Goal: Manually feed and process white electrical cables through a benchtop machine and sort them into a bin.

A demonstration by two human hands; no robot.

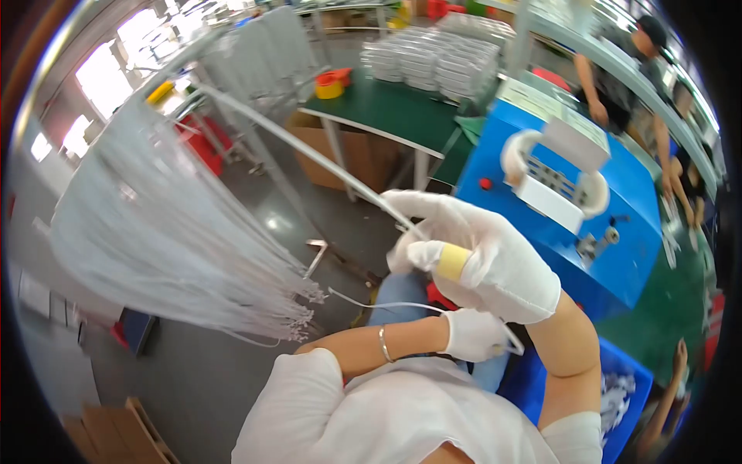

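My right hand (495,263), in a white glove with yellow tape round one finger, is raised before me. Its fingers close about the near end of a white bar (309,151). Lower down, my left hand (475,334), gloved in white with a bracelet on the wrist, is closed on a thin white cable (386,305). One length of the cable runs left from this hand; a bent piece sticks out on its right side. A thick bundle of white cables (178,232) hangs on the left, below the bar.
A blue machine (483,166) with white guards stands at the right. Behind is a green table (386,116) with stacked clear trays (433,58) and an orange-yellow container (330,85). A blue bin (638,379) is at my right side. Other people work at far right.
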